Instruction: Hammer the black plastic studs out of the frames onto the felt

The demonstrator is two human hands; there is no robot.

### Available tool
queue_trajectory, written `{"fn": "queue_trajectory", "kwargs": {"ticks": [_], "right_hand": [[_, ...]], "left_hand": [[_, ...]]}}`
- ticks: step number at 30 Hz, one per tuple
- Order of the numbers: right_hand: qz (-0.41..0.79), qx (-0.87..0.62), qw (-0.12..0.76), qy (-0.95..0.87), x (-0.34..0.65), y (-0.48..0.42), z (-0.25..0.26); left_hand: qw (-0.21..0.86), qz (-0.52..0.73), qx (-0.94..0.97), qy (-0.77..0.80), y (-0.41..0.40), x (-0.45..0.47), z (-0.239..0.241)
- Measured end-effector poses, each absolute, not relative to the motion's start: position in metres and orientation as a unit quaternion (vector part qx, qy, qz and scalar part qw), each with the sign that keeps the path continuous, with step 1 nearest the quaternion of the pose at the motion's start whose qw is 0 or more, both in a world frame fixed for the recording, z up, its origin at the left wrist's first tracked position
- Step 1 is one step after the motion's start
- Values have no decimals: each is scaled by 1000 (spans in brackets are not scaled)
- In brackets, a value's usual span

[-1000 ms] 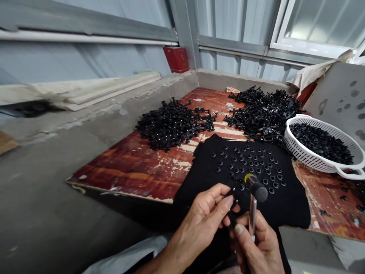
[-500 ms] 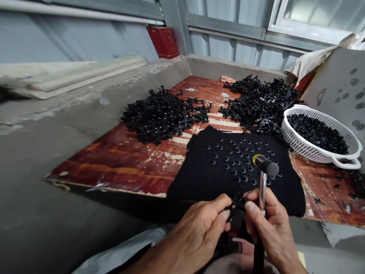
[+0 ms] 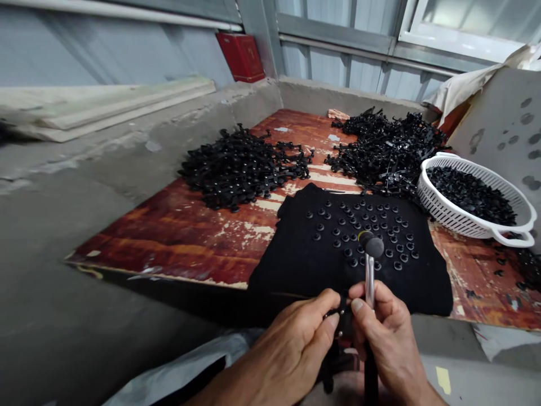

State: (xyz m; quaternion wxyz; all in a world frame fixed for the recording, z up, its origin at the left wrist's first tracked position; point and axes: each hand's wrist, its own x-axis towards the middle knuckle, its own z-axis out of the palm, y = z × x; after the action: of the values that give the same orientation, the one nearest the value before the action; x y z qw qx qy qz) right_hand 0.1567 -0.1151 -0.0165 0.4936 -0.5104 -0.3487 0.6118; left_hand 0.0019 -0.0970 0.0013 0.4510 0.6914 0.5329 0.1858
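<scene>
Between thumb and fingers my left hand [image 3: 302, 327] pinches a small black riveted part [image 3: 341, 316], low in front of the cloth's near edge. My right hand [image 3: 389, 327] is closed around a mallet [image 3: 370, 276] with a metal shaft, dark handle and black rubber head, which stands upright. The thumb and forefinger of that hand also meet at the black part, against or beside my left fingertips; exactly what they pinch is hidden. Beyond the hands, several small round black pieces [image 3: 353, 262] lie spread on a black cloth pad [image 3: 287, 265].
A heap of black assembled parts [image 3: 240, 166] lies left on the worn red-brown board [image 3: 169, 237]. Another tangled heap [image 3: 389, 146] sits at the back. At the right stands a white basket [image 3: 448, 217] of small black pieces. A red tin [image 3: 243, 56] rests on the ledge.
The mallet, still in my right hand, has shifted left and its head now covers other round pieces. Both hands have moved slightly left, with the black part still between them.
</scene>
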Motion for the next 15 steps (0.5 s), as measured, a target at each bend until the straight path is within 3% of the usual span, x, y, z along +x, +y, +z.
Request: {"fn": "queue_trajectory", "kwargs": {"ticks": [8, 15], "right_hand": [[591, -511, 505, -366, 164, -130, -21], [534, -612, 493, -312, 198, -160, -9]], "left_hand": [[547, 220, 631, 505, -72, -2, 13], [603, 204, 559, 531, -42, 3, 19]]}}
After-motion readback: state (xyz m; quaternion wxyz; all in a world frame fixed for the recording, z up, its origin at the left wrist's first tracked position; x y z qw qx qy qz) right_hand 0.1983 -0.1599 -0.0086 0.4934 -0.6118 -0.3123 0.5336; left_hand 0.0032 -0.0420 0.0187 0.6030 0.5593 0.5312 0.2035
